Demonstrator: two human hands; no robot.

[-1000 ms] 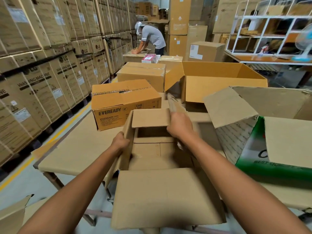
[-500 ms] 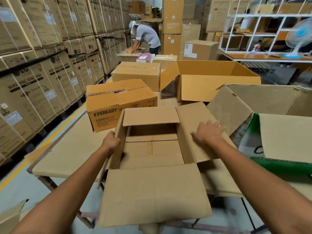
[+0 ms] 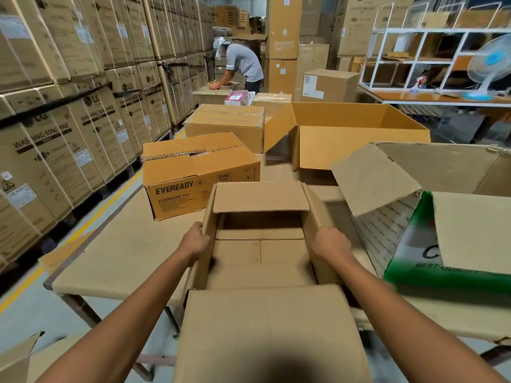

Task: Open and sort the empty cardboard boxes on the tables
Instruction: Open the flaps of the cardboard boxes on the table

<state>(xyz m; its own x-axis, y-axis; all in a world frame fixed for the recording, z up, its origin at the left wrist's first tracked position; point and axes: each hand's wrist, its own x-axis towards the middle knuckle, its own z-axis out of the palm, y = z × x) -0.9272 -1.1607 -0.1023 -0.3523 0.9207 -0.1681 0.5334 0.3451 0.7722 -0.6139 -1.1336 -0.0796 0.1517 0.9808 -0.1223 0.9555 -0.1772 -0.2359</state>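
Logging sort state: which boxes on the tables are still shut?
The EVEREADY box and the taped plain box behind it; the others have flaps open.

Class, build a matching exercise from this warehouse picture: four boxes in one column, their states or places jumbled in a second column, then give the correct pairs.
Column 1
1. plain brown box
2. EVEREADY box
3. large yellow box
4. green-printed box

Column 2
A. open, at the far side of the table
B. flaps shut, left of the held box
C. gripped on both sides by the left hand and right hand
D. open, at the right edge of the view

Pairs: 1-C, 2-B, 3-A, 4-D
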